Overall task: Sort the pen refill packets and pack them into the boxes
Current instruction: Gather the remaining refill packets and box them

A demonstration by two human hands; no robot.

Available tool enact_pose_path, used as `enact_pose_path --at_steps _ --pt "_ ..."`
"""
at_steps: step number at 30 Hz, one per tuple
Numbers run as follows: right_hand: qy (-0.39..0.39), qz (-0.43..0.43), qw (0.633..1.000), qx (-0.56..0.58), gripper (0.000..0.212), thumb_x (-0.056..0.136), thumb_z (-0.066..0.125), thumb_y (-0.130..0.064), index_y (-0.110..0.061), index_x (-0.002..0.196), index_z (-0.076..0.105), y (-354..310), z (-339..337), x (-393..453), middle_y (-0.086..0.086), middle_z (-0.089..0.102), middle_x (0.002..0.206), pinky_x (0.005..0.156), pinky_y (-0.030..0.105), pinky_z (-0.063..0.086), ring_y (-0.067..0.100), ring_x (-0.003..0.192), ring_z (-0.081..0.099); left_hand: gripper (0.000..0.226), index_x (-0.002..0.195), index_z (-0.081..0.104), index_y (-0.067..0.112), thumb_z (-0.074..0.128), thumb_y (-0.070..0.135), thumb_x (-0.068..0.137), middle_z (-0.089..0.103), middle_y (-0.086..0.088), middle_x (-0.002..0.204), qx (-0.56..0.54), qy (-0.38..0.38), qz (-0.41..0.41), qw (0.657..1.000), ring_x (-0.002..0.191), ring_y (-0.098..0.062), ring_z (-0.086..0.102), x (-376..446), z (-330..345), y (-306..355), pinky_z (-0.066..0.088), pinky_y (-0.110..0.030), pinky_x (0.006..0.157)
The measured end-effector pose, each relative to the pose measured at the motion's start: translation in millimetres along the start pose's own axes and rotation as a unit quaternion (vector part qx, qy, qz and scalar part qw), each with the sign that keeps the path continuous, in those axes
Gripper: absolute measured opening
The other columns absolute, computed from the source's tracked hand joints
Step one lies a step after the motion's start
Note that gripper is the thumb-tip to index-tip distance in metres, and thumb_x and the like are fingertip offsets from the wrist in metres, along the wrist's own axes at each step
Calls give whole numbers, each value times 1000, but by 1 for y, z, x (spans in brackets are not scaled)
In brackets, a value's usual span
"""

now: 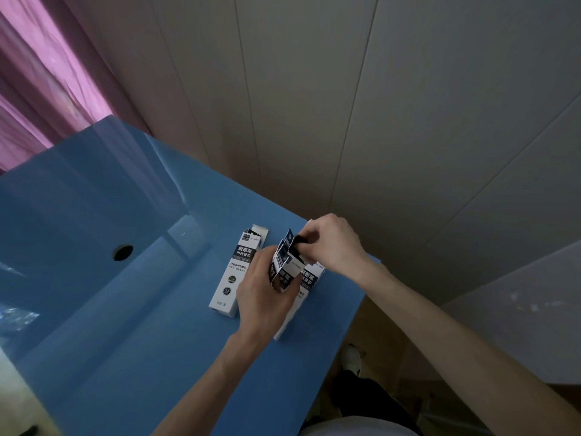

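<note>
Forearms came in from bottom right, over the blue table (132, 357). Left hand (262, 295) was wrapped around a white refill box (281, 272), tilted up off the surface with its end flaps splayed open. Right hand (327, 243) pinched something dark (298, 240) at the box mouth; probably a refill packet, too small to confirm. Second box (234, 272) lay flat just left of the left hand, top flap open. Third box (309, 280) sat beneath the hands, mostly hidden.

Risks, as I judged them:
- Loose flaps could catch the packet edge and fold inward, jamming the mouth.
- The grip sat on the box's sides; squeezing could narrow the opening.
- The third box lay near the table's right edge; a nudge from the right wrist might push it off.
- The boxes looked identical, so mis-sorting seemed easy.
</note>
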State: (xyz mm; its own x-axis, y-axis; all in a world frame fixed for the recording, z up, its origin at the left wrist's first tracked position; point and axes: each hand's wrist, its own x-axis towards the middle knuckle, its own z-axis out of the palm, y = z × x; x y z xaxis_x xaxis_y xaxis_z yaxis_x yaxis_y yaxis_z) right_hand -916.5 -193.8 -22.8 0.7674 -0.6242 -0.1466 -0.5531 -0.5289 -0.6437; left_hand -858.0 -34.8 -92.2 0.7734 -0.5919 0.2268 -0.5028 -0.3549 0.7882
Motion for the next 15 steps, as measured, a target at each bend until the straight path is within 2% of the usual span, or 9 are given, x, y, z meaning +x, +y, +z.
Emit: enact_pose_path --at_steps 2,4,7,8,11,13,15 --pt "-47 6 999 -7 6 86 76 -23 -25 83 81 -3 0 6 -8 72 61 68 35 60 8 65 70 51 122 57 37 85 29 80 61 23 113 2 0 -8 1000 98 4 57 0 1 -2 50 -23 78" --pt "-66 4 998 -5 6 87 77 -28 -26 88 82 -3 1 8 -10 74 67 73 37 61 6 68 71 52 123 58 38 85 31 80 62 24 114 5 0 -15 1000 99 3 59 0 2 -6 53 -28 79" --pt "11 -28 998 -56 19 89 76 -39 -27 104 79 2 6 5 -14 76 92 74 31 56 6 87 69 48 121 60 34 85 33 80 64 21 113 10 8 -13 1000 96 -2 62 1 0 -9 55 -34 77" --pt "39 -44 997 -56 22 89 77 -40 -27 107 78 3 7 4 -14 74 95 72 27 51 5 87 67 48 121 60 33 84 33 80 64 20 112 11 11 -14 1000 95 -3 62 2 -1 -9 55 -34 76" --pt "39 -38 998 -6 12 88 79 -37 -29 96 79 5 11 7 -16 72 82 63 20 49 -3 72 64 46 118 59 35 83 32 79 64 21 110 14 9 -14 1000 90 -1 61 4 -1 -7 54 -32 74" --pt "-4 -16 1000 12 7 88 79 -35 -29 89 80 7 15 15 -16 72 77 64 24 54 -2 69 65 45 116 59 36 83 31 79 63 21 109 19 3 -12 1000 89 -1 60 6 0 -8 54 -32 73" --pt "-61 8 995 77 7 87 79 -31 -25 86 82 9 17 26 -13 74 75 68 26 56 2 70 68 45 117 59 36 82 31 78 63 21 109 20 2 -21 1000 91 -1 59 8 2 -9 53 -30 74"
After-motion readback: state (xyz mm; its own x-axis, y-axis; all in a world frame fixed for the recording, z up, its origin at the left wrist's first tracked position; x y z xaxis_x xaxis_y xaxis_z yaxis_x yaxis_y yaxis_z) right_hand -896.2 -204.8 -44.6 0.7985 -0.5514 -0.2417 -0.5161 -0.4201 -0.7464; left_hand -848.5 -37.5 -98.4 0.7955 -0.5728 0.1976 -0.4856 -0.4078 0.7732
